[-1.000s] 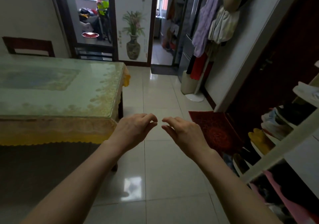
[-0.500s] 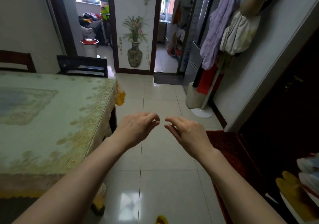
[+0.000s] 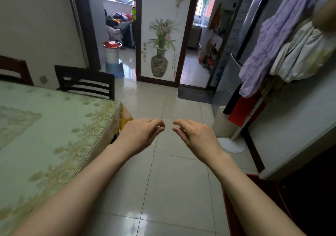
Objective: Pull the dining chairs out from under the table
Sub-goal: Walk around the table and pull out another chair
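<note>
While both hands (image 3: 169,135) hover empty, loosely curled, chairs (image 3: 85,82) stay tucked under table (image 3: 54,135).

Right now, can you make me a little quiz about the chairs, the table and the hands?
1. True or false: the left hand is gripping the black chair.
2. How many chair backs show behind the table? A) one B) two C) four
3. Fill in: both hands hover over the ____.

Key:
1. False. The left hand and right hand are empty, fingers loosely curled, away from the chairs.
2. B: the black chair and a brown chair.
3. Floor.
</note>
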